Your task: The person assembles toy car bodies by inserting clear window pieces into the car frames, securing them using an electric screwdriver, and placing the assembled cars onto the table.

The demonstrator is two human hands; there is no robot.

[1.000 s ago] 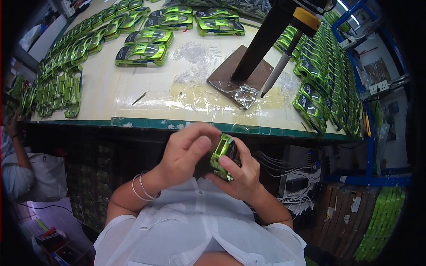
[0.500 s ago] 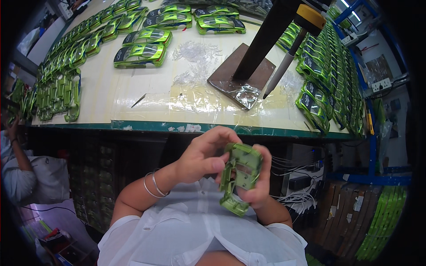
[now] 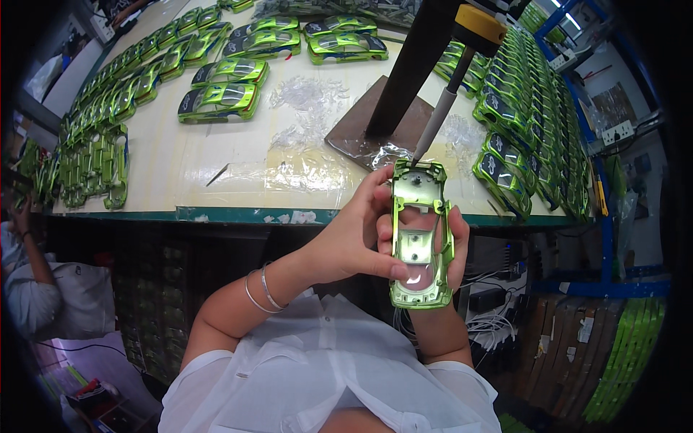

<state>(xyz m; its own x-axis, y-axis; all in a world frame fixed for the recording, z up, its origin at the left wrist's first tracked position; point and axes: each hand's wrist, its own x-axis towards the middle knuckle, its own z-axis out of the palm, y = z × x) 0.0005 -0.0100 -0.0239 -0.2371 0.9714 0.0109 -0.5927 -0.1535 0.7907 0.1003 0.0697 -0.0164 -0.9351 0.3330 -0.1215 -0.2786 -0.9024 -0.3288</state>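
Both my hands grip one green toy car body shell (image 3: 416, 246), its hollow underside facing up and its length pointing away from me. My left hand (image 3: 361, 238) closes on its left side, with the thumb on the rim near the close end. Along the right edge, my right hand (image 3: 456, 249) holds it with the fingers partly hidden behind the shell. A grey rod tool with a dark pointed tip (image 3: 432, 126) slants down from a post, and its tip meets or overlaps the shell's far end; whether it touches I cannot tell.
The black post stands on a brown metal plate (image 3: 346, 130). Clear plastic bits (image 3: 307, 101) and a thin blade-like piece (image 3: 217, 174) lie on the table (image 3: 159, 166). Green car shells (image 3: 220, 102) stand in rows left, back and right (image 3: 505, 173). At far left sits another person (image 3: 54, 289).
My hands have raised the car shell away from my body to the tool tip and turned it straight, underside up. The view has shifted slightly.
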